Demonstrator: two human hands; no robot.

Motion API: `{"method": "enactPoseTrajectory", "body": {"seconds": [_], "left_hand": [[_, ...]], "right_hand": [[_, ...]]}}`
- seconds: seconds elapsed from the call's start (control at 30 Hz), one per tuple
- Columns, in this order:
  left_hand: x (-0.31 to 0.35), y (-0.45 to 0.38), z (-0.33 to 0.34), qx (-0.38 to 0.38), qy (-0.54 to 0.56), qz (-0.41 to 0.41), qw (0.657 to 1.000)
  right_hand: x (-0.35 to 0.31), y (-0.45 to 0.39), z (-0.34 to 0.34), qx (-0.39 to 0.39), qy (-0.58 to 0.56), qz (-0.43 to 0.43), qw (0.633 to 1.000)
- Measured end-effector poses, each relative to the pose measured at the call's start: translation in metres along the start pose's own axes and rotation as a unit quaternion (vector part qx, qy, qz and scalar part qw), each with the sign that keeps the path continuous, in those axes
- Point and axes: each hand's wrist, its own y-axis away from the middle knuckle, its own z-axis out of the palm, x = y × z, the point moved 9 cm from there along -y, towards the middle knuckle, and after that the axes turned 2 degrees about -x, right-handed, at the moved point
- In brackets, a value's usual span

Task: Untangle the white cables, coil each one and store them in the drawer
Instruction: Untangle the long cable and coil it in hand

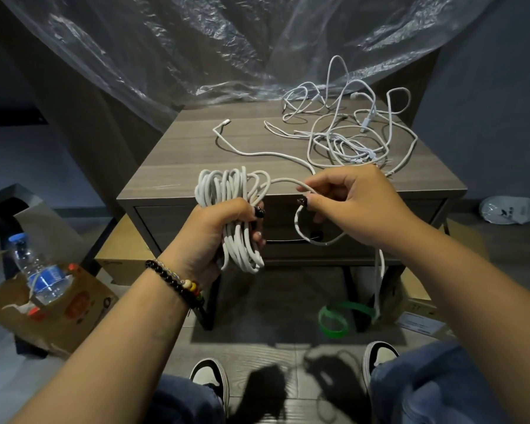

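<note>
My left hand (219, 228) grips a thick coil of white cable (227, 188) in front of the grey wooden nightstand (178, 154). My right hand (349, 203) pinches the loose run of that same cable (283, 180) just right of the coil; from there a loop hangs down past the drawer front. A free cable end with a plug (224, 123) lies on the tabletop. A tangle of thinner white cables (346, 139) sits at the back right of the top. The drawer (172, 221) below the top looks closed.
Clear plastic sheeting (196, 47) hangs behind the nightstand. A brown paper bag with a water bottle (40, 276) stands on the floor at left. A green strap (334, 319) lies under the nightstand. My shoes (210, 377) and knees are at the bottom edge.
</note>
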Motion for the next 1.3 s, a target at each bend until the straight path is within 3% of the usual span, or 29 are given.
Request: {"method": "enactPoseTrajectory", "body": {"seconds": [0.27, 0.33, 0.4, 0.47, 0.53, 0.6, 0.67, 0.7, 0.8, 0.9, 1.03, 1.17, 1.3], "left_hand": [[0.001, -0.003, -0.006, 0.016, 0.001, 0.01, 1.0], [0.001, -0.004, -0.004, 0.01, -0.004, 0.006, 1.0], [0.001, -0.004, -0.003, 0.006, -0.006, 0.005, 1.0], [0.001, -0.004, -0.002, 0.005, -0.009, 0.006, 1.0], [0.0, -0.004, -0.003, 0.009, -0.016, 0.004, 1.0], [0.0, -0.004, -0.006, 0.017, -0.026, 0.003, 1.0], [0.001, -0.004, -0.007, 0.023, -0.029, 0.007, 0.999], [0.002, -0.004, -0.007, 0.026, -0.027, 0.01, 0.999], [0.004, -0.005, -0.007, 0.026, -0.029, 0.019, 0.999], [0.005, -0.006, -0.003, 0.019, -0.043, 0.023, 0.999], [0.007, -0.008, 0.003, 0.015, -0.057, 0.035, 0.998], [0.008, -0.008, 0.007, 0.009, -0.045, 0.04, 0.998], [0.008, -0.006, 0.003, 0.01, -0.038, 0.038, 0.999]], "right_hand": [[0.021, 0.011, 0.009, -0.079, 0.017, 0.058, 0.995], [0.026, 0.013, 0.009, -0.067, -0.064, 0.085, 0.992], [0.04, 0.017, 0.016, -0.069, -0.19, 0.164, 0.966], [0.05, 0.023, 0.026, -0.092, -0.202, 0.218, 0.95], [0.049, 0.027, 0.02, -0.104, -0.04, 0.186, 0.976], [0.019, 0.028, -0.005, -0.009, 0.11, 0.062, 0.992], [-0.031, 0.045, -0.022, 0.091, 0.128, -0.107, 0.982], [-0.048, 0.057, -0.017, 0.095, 0.135, -0.165, 0.972], [-0.053, 0.084, 0.051, -0.057, 0.279, -0.235, 0.929], [-0.005, 0.099, 0.121, -0.243, 0.436, -0.164, 0.851], [0.042, 0.092, 0.144, -0.322, 0.57, -0.02, 0.755], [0.066, 0.083, 0.134, -0.309, 0.58, 0.089, 0.749], [0.067, 0.081, 0.131, -0.317, 0.551, 0.083, 0.767]]}}
